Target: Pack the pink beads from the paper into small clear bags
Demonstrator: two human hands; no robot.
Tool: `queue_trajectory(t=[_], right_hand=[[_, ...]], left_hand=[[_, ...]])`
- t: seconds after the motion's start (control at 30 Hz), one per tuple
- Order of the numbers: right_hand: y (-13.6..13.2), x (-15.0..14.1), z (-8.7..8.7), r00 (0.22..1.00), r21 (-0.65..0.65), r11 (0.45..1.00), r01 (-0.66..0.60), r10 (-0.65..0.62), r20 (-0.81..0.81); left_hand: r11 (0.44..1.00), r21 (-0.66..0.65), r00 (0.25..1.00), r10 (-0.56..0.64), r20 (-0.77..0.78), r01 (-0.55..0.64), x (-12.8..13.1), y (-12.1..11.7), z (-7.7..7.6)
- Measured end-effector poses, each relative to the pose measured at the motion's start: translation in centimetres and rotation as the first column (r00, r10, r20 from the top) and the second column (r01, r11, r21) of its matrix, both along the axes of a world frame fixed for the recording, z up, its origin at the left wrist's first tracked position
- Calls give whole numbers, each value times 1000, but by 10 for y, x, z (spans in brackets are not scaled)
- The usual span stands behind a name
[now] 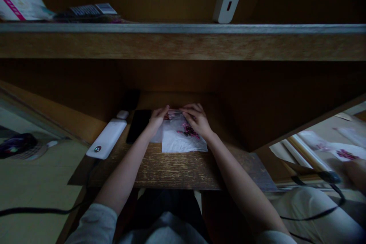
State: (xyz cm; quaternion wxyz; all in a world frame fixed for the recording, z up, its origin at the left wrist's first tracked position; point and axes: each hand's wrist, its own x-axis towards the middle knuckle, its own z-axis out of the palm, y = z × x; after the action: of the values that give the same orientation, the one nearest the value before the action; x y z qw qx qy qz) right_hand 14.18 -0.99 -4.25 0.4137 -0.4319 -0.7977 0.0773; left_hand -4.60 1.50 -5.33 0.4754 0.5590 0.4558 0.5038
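A small clear plastic bag [173, 113] with pinkish contents stretches between my hands over the far edge of a white tissue [174, 143]. My left hand [158, 118] pinches its left end, thumb on top. At the other end, my right hand [198, 119] grips the bag between thumb and fingers, which are partly hidden. On the tissue, just below my right hand, lies a loose cluster of small pink and dark beads [188, 130]. Another flat clear sheet [156, 136] shows by the tissue's left edge. The dim light blurs the bag's details.
A black phone [138, 126] and a white power bank [107, 139] with a cable lie left on the wooden desk [177, 171]. A white charger [228, 4] stands on the shelf above. At right, a co-worker's hand [356, 171] is near more beads [347, 154].
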Motion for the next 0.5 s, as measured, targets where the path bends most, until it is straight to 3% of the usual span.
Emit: queue_trajectory(t=[0.13, 0.27, 0.4, 0.5], right_hand=[[0, 0, 0, 1000, 37, 999, 27, -27, -5], [-3, -2, 2, 985, 60, 986, 159, -154, -78], [-7, -12, 3, 969, -85, 989, 122, -137, -207], [-6, -21, 0, 930, -213, 976, 39, -113, -349]], left_hand=[[994, -8, 990, -106, 93, 108, -2, -3, 8], [998, 56, 996, -36, 79, 32, -1, -4, 11], [983, 170, 996, 55, 67, -66, 3, -5, 8], [949, 310, 994, 83, -74, -57, 8, -10, 9]])
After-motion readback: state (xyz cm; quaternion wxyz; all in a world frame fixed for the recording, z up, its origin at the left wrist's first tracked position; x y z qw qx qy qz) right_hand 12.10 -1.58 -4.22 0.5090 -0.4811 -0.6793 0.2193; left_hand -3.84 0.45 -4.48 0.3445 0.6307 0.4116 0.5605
